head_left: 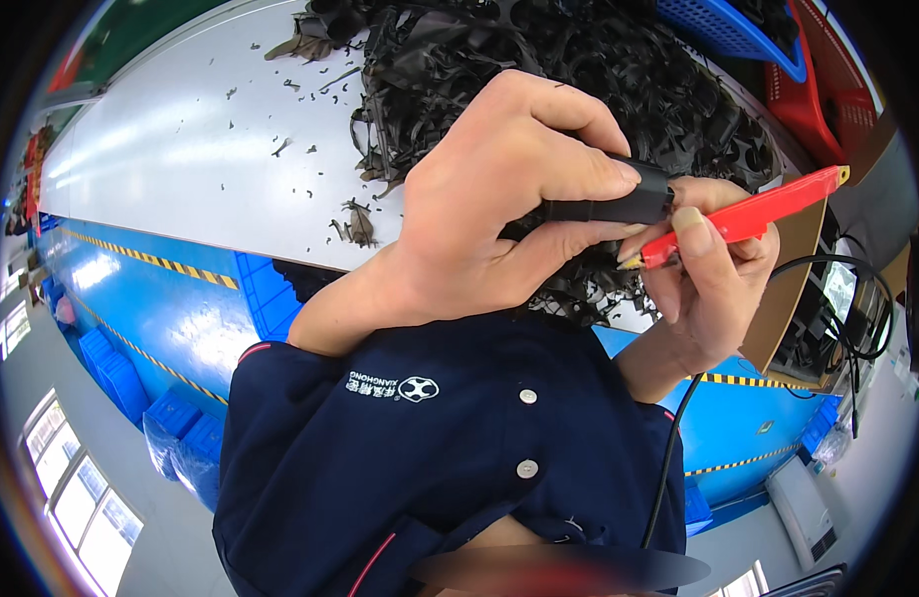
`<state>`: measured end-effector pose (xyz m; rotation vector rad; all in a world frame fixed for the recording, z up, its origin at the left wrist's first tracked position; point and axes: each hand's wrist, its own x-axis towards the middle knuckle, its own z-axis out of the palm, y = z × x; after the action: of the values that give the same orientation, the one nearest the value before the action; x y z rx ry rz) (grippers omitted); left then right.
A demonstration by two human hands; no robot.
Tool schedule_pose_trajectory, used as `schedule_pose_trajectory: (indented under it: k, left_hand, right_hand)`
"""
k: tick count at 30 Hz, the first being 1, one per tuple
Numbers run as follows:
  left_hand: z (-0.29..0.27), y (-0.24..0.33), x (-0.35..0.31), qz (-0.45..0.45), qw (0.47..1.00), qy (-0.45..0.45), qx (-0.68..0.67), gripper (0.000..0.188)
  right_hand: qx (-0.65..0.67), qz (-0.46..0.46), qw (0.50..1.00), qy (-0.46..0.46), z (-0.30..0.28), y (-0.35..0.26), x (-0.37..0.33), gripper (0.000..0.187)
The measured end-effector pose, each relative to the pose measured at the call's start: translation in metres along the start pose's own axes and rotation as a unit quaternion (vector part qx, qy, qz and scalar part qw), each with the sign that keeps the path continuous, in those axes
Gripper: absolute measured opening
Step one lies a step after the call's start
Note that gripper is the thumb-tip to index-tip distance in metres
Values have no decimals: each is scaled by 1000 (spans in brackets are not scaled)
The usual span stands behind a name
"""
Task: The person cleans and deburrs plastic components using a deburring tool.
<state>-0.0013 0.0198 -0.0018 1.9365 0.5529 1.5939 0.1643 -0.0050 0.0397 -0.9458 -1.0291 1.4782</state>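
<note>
Gripping a black piece (631,195) in the left hand (489,189) mid-frame, a red tool (773,209) in the right hand (720,284), near black scraps (539,60) at upper centre.

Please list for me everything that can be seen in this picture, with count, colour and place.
Part: one, black, in left hand
Tool: one, red, in right hand
Scraps: many, black, heaped on table
Table: one, white, top
Basket: one, blue, upper right
Red basket: at least one, upper right
Box: one, brown, right
Cables: several, black, right
Crates: several, blue, left
Floor: blue, with yellow-black stripes
Shirt: one, dark blue, lower middle
Left hand: one, bare, centre
Right hand: one, bare, right of centre
</note>
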Motion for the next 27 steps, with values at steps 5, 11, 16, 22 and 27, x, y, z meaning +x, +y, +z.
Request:
schedule_pose_trajectory:
  k: [5, 11, 16, 22, 27]
  left_hand:
    - [-6, -4, 2, 35, 997, -63, 32, 43]
    - [-11, 7, 11, -139, 981, 32, 129, 47]
    - [-26, -2, 10, -236, 950, 78, 190, 35]
    - [-18, 7, 16, -312, 939, 143, -12, 20]
    - [-12, 23, 16, -375, 925, 15, -58, 10]
  right_hand:
    - [6, 50, 999, -4, -1, 10, 5, 11]
    - [163, -23, 985, 43, 1, 34, 5, 11]
    - [6, -208, 965, 160, 6, 44, 2, 9]
    - [-446, -478, 746, 123, -11, 50, 5, 23]
    - [-490, -577, 652, 56, 0, 49, 15, 29]
